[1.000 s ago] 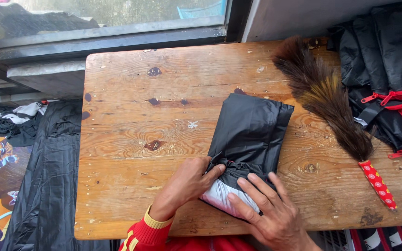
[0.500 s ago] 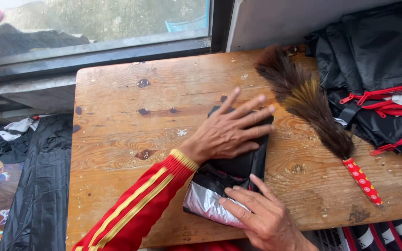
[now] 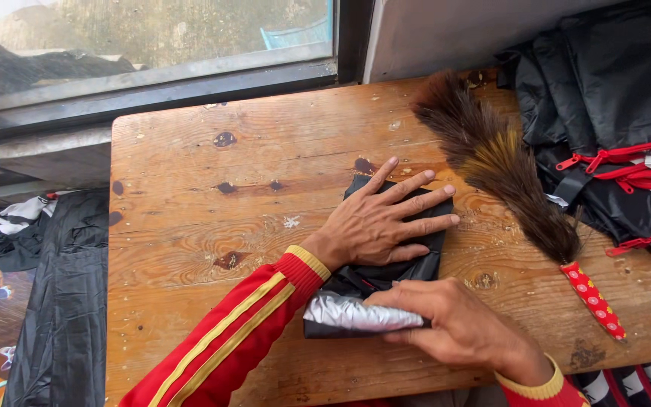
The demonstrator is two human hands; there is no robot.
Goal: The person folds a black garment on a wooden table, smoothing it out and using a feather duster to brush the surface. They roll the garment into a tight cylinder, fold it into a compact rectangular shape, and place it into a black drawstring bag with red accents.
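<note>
black folded fabric (image 3: 386,275), a shiny dark garment or bag with a silver lining showing at its near end, lies on the wooden table (image 3: 190,226) close to the front edge, a little right of the middle. it looks much shorter now than a second ago: then it stretched out long toward the window, now the near end is rolled up into a silver-faced bundle and the far part is pressed flat. the left hand (image 3: 378,222) has moved from the near end up onto the far half and lies spread wide, palm down, fingers fanned toward the right, holding the cloth flat. the right hand (image 3: 446,324) curls over the rolled silver end, fingers closed around it, gripping the roll against the table. judging by this, the folding or rolling is well along, the bundle getting compact, with the far half not yet taken in. just right of the fabric, a brown feather duster (image 3: 491,158) with a red patterned handle lies slantwise, near but apart. beyond it, at the table's right end, sits a pile of black bags with red zips (image 3: 612,113). more black cloth (image 3: 69,301) lies on the floor to the left.
</note>
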